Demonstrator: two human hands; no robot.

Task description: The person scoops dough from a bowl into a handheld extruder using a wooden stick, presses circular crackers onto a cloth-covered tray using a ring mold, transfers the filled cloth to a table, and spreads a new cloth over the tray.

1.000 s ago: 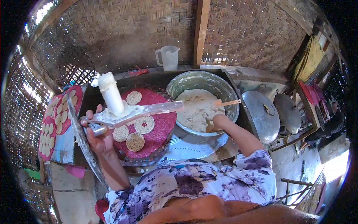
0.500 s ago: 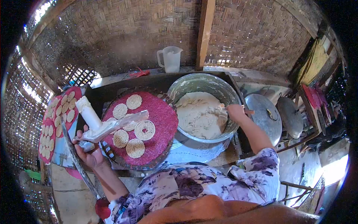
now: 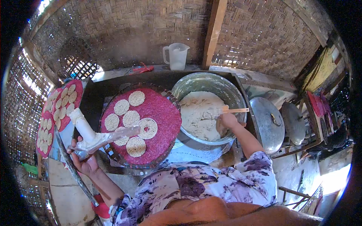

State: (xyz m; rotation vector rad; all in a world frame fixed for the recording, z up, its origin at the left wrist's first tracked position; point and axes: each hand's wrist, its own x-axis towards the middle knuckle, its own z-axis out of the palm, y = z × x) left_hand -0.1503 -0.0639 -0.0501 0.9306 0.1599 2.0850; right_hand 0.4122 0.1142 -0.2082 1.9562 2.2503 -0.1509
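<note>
My left hand (image 3: 85, 160) is closed around a white tube-shaped press (image 3: 83, 126) with a long translucent arm that reaches over the pink mat. A dark wooden stick (image 3: 73, 169) runs along the outer side of that hand; whether it joins the press is unclear. Several coiled noodle-like rounds (image 3: 135, 147) lie on the round pink mat (image 3: 166, 124), one of them inside a pale ring (image 3: 148, 129). At the right edge of the dough (image 3: 200, 115), inside a large metal basin (image 3: 235, 88), my right hand (image 3: 228, 121) grips a spatula with an orange handle (image 3: 239, 110); its blade is hidden.
A clear plastic pitcher (image 3: 178, 56) stands behind the dark-edged work surface, near a red item (image 3: 143, 68). More pink mats with coiled rounds (image 3: 65, 100) lie at the left. Two large metal lids (image 3: 267, 122) (image 3: 293, 123) are at the right. Woven walls enclose the back.
My right hand has moved left and down into the dough, and the spatula handle now sticks out above it. The press has shifted slightly left and lower; the view has moved a little.
</note>
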